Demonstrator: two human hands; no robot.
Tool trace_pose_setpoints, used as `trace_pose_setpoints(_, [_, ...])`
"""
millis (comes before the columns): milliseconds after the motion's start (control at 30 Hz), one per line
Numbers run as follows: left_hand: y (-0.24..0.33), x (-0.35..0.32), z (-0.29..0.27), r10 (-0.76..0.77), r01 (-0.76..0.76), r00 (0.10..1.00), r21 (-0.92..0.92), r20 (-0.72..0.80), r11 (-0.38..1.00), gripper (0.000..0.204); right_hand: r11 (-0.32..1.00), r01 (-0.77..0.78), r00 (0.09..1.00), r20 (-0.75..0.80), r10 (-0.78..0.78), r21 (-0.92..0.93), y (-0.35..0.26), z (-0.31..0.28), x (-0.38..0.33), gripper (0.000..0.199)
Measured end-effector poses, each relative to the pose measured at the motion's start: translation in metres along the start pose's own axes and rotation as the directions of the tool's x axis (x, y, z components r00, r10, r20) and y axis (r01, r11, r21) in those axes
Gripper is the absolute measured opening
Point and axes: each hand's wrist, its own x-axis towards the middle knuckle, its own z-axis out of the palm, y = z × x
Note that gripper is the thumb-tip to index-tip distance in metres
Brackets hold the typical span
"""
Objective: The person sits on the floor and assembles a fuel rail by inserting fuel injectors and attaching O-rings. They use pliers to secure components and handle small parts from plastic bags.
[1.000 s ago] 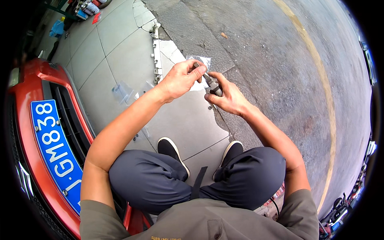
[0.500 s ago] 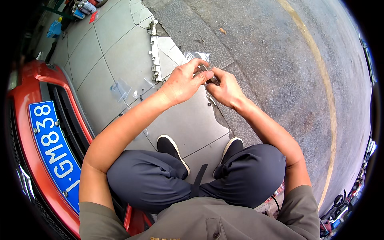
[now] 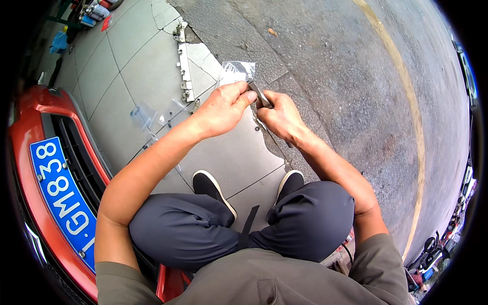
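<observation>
Over the broken edge of the tiled floor, my two hands meet in front of me. My right hand (image 3: 281, 117) is closed around a grey metal hand tool, which looks like pliers (image 3: 260, 95); a bit of it shows below the palm. Thumb and fingers of my left hand (image 3: 223, 109) pinch together at the tool's far end, and whatever small piece they grip is hidden. Just beyond the hands lies a clear plastic bag (image 3: 240, 70) with something white in it. A long silvery metal rail (image 3: 184, 68) with brackets rests on the tiles to the left.
Clear plastic scraps (image 3: 146, 118) and small dark parts lie on the tiles left of my hands. A red car's front bumper (image 3: 61, 104) with a blue plate stands close on my left. Spray cans (image 3: 96, 12) stand at the far left. Rough asphalt (image 3: 345, 86) spreads rightward.
The view has shifted slightly, so the floor things sit further left. My hands have drawn a little apart, and more of the metal tool shows between them.
</observation>
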Motion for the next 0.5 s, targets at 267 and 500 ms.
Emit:
trace_pose_setpoints(267, [0.010,-0.001,0.012,0.066,-0.046,0.989,0.144,-0.135,0.989,0.026,0.995,-0.061,0.998,-0.005,0.061,0.081,-0.001,-0.002,-0.004,0.013])
trace_pose_setpoints(500, [0.011,0.001,0.017,0.164,-0.115,0.962,0.220,-0.217,0.969,0.027,0.994,-0.080,0.996,-0.019,0.082,0.069,-0.004,-0.004,-0.003,0.012])
